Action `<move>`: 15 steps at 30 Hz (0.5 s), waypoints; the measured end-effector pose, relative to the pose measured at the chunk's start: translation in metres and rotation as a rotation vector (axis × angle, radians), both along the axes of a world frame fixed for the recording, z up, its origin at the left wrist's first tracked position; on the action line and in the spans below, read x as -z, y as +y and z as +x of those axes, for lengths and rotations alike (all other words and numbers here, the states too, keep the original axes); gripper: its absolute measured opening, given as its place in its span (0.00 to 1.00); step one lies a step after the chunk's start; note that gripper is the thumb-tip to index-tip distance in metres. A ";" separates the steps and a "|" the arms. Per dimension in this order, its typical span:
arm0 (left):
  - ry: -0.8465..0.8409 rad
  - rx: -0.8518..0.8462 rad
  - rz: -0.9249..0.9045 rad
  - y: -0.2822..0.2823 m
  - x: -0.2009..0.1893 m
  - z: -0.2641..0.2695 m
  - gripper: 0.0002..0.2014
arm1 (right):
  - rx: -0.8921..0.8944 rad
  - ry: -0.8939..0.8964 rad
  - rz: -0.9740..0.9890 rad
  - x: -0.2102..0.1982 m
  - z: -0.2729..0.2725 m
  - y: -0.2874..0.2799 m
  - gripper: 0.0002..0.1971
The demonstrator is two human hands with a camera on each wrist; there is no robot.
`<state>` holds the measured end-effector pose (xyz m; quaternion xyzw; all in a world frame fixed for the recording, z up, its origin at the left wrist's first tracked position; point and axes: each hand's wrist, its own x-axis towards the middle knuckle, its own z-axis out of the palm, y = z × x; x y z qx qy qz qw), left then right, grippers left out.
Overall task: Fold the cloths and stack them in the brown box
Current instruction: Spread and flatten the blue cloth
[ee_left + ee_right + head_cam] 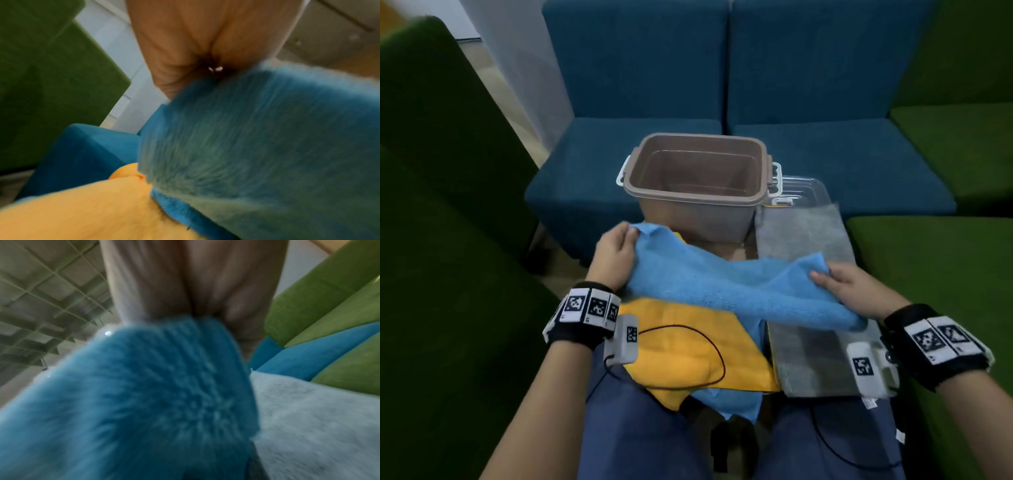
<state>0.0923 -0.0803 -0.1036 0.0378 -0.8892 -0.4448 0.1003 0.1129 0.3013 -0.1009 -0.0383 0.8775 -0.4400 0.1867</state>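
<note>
Nearest, over the lap: fluffy blue microfibre cloth (726,291) stretched slack between both hands, long axis left-right, this side of the empty brown plastic box (698,181). Left hand (616,253) pinching the far-left corner, closer to the box; right hand (849,287) clamped on the right corner.

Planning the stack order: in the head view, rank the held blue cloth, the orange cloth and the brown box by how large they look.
1. blue cloth, held by the left hand and right hand
2. and 3. brown box and orange cloth: unsure; they look alike, the orange one is partly covered.
</note>
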 end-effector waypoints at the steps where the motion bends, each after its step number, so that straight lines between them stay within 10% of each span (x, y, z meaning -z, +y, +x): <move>1: -0.080 0.028 -0.018 -0.002 0.006 0.002 0.17 | -0.051 -0.037 0.050 0.005 0.001 0.003 0.11; 15: -0.421 -0.206 -0.212 0.012 0.048 0.010 0.17 | 0.242 0.123 0.166 0.052 -0.002 -0.006 0.09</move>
